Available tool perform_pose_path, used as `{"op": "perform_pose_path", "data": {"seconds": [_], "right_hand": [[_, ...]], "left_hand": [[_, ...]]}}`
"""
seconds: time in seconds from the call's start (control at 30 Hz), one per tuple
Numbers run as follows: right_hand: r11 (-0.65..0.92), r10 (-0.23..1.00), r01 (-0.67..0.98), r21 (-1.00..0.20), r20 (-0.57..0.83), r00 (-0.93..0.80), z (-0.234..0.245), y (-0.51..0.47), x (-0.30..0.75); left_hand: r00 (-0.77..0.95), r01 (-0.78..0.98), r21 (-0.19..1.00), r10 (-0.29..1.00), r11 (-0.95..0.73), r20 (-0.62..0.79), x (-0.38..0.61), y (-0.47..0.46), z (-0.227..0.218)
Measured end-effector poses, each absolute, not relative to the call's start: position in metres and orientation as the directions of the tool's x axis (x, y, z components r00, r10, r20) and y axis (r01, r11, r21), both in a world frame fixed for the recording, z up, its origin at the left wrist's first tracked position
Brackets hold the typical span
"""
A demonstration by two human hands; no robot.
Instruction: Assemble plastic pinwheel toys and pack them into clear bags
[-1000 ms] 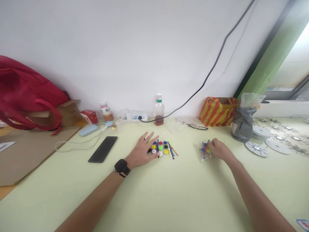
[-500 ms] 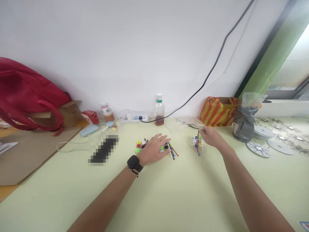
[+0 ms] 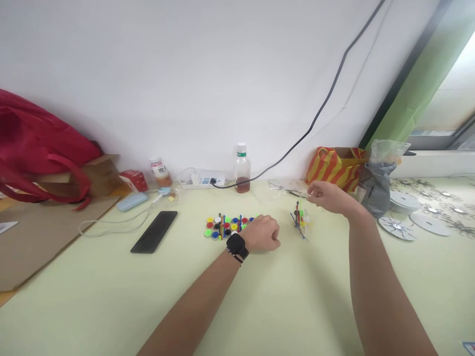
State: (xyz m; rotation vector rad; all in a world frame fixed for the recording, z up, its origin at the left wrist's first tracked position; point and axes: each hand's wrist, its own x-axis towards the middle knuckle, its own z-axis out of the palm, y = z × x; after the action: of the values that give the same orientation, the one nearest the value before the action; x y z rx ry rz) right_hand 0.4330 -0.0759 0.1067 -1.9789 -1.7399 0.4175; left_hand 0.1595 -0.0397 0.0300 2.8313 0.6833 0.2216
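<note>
My left hand (image 3: 261, 233), with a black watch on its wrist, is closed low over the right part of a group of small coloured round pieces (image 3: 217, 226). Its curled fingers face right, and whatever they hold is hidden. Thin coloured sticks with pointed ends (image 3: 221, 226) lie across the round pieces. My right hand (image 3: 328, 197) pinches the top of what looks like a clear plastic bag at the back right. Below its fingertips, coloured sticks and round pieces (image 3: 300, 221) show in the bag.
A black phone (image 3: 155, 232) lies on the left. A bottle of brown drink (image 3: 242, 170) and a power strip (image 3: 205, 179) stand by the wall. A striped bag (image 3: 321, 170), a grey bag (image 3: 374, 188) and white discs (image 3: 397, 228) are at right.
My left hand has moved right and its spread fingers have curled, uncovering more round pieces and sticks. My right hand has shifted slightly up and right.
</note>
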Motion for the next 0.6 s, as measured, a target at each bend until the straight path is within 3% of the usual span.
{"op": "perform_pose_path", "data": {"seconds": [0.13, 0.4, 0.6], "right_hand": [[-0.037, 0.963, 0.871, -0.489, 0.214, 0.161, 0.113, -0.079, 0.434], [0.055, 0.938, 0.861, -0.505, 0.322, 0.129, 0.121, -0.082, 0.429], [0.044, 0.864, 0.859, -0.51, 0.452, 0.224, 0.132, -0.093, 0.429]], "left_hand": [[0.891, 0.413, 0.248, 0.445, -0.877, 0.09, 0.153, -0.04, 0.032], [0.873, 0.407, 0.358, 0.473, -0.84, 0.117, 0.137, -0.028, 0.043], [0.738, 0.541, 0.366, 0.636, -0.757, 0.225, 0.101, 0.004, 0.06]]}}
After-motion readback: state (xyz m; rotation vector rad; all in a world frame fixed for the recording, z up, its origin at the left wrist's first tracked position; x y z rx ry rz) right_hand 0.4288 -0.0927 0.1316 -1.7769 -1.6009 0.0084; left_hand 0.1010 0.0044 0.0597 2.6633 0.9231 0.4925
